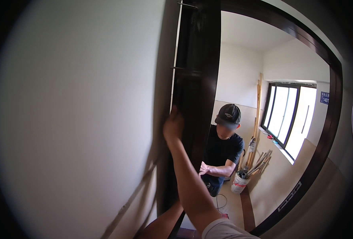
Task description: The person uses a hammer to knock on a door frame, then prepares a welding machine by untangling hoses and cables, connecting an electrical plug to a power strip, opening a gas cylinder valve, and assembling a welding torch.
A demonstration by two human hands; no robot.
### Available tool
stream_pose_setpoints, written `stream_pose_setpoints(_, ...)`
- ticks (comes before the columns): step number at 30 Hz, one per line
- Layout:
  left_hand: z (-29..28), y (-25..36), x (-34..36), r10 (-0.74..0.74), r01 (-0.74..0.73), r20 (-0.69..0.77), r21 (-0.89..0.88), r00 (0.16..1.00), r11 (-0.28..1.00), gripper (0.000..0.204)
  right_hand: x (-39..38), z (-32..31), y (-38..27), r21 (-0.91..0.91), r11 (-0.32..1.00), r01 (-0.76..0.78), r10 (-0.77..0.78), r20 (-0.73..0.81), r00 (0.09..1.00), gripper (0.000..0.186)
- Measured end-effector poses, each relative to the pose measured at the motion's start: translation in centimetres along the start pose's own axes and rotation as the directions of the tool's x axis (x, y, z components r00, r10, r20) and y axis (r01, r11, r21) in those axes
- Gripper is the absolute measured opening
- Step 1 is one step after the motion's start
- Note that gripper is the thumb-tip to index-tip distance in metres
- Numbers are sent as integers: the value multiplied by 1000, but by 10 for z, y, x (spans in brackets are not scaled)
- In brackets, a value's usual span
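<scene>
A tall dark brown door panel [202, 91] stands upright in front of me, beside the pale wall. My right hand [173, 124] is raised at the panel's left side, its fingers curled against that edge and partly in shadow. Lower down, my left forearm [162, 222] reaches in toward the panel; the hand itself is hidden behind my right arm. Two thin metal rods stick out from the panel's left edge, an upper rod [187, 5] and a lower rod [184, 69]. Beyond the panel, a person in a dark cap [229, 113] crouches with a hand [203, 168] at its far edge.
A dark door frame [333, 99] arches around the opening on the right. Behind it stand a white bucket [240, 184] of sticks and tubes, long wooden strips [259, 103] and a sliding window [290, 115]. A cable [223, 203] lies on the floor. Plain wall [77, 111] fills the left.
</scene>
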State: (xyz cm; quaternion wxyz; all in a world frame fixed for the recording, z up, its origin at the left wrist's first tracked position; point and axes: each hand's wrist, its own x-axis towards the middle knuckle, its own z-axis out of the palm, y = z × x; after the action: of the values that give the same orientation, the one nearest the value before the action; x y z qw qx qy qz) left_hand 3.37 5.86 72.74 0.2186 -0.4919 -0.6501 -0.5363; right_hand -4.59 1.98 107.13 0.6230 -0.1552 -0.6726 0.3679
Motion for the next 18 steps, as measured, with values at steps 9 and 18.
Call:
stream_pose_setpoints(9, -2, 4, 4, -15, 15, -9, -16, 1000, 1000, 28, 30, -10, -11, -66, 997, -27, 33, 82, 996, 71)
stream_pose_setpoints(18, 0, 9, -2, -26, 26, -2, -29, 1000, 999, 29, 22, -14, -37, -62, 990, -123, 129, 96, 987, 67)
